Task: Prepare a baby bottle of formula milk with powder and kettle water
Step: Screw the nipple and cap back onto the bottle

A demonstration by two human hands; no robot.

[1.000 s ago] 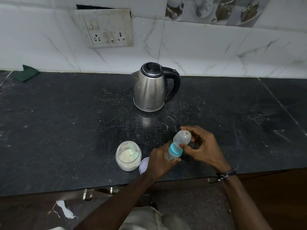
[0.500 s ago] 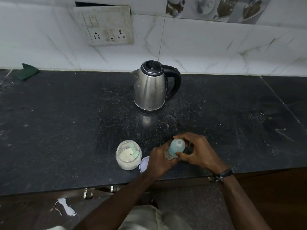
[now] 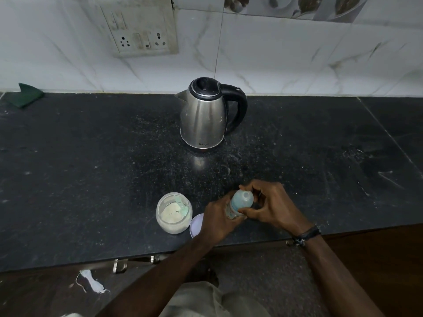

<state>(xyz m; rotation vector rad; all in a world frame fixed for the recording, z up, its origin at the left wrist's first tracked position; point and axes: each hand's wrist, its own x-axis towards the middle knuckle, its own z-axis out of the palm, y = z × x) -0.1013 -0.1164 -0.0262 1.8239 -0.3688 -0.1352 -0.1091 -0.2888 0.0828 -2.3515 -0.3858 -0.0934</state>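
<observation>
A small baby bottle (image 3: 231,209) with a teal collar stands near the counter's front edge, and my left hand (image 3: 217,219) wraps its body. My right hand (image 3: 270,205) pinches the clear domed cap (image 3: 242,198) that sits over the bottle's top. To the left stands an open glass jar of pale formula powder (image 3: 174,212) with a teal scoop inside. Its pale lid (image 3: 196,225) lies flat between jar and left hand, partly hidden. A steel electric kettle (image 3: 203,115) with a black handle stands farther back, lid down.
The black stone counter (image 3: 91,168) is dusted with powder specks. A green cloth (image 3: 25,94) lies at the far left by the tiled wall. A socket panel (image 3: 139,30) is on the wall. Drawer handles (image 3: 120,265) sit below the counter edge.
The cap was held above the teal collar; my right hand has lowered it onto the bottle's top. My left hand has kept its grip on the bottle.
</observation>
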